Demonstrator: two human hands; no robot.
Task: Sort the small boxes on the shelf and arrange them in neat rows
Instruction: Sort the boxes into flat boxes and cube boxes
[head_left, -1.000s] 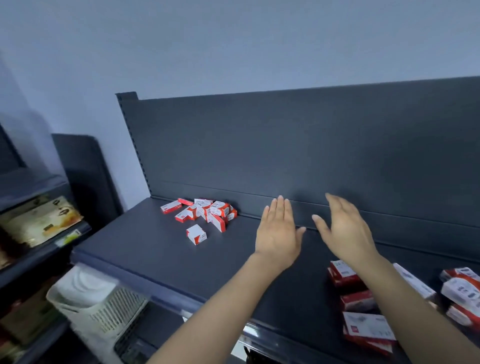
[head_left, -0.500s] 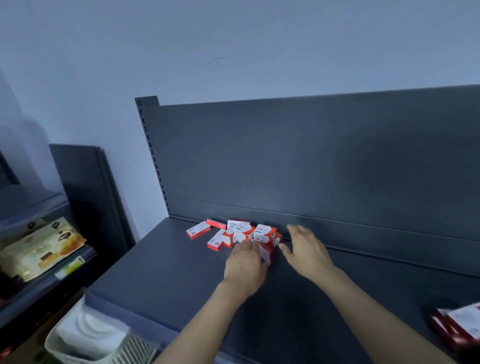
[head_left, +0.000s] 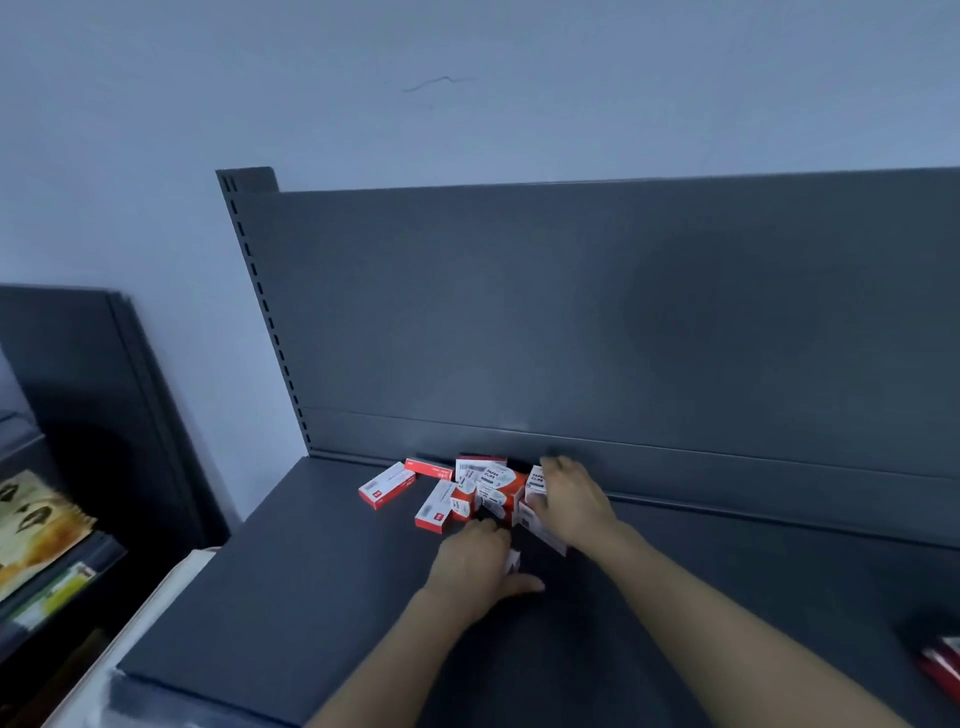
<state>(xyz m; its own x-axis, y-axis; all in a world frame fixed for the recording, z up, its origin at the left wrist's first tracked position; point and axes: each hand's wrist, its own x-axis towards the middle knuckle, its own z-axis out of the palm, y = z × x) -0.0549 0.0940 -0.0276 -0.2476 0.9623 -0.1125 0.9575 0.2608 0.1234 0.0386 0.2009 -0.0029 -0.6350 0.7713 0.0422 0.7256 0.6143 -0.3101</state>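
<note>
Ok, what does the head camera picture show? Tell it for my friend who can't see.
A person's left hand and right hand reach into a messy pile of small red and white boxes at the back of a dark grey shelf, close against its back panel. A single box lies at the pile's left edge.

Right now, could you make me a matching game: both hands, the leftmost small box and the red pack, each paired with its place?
1 left hand
2 right hand
3 leftmost small box
4 red pack

A far right edge of the shelf
B near side of the pile
C right side of the pile
D flat, just left of the pile

Pairs: 1-B, 2-C, 3-D, 4-A
</note>
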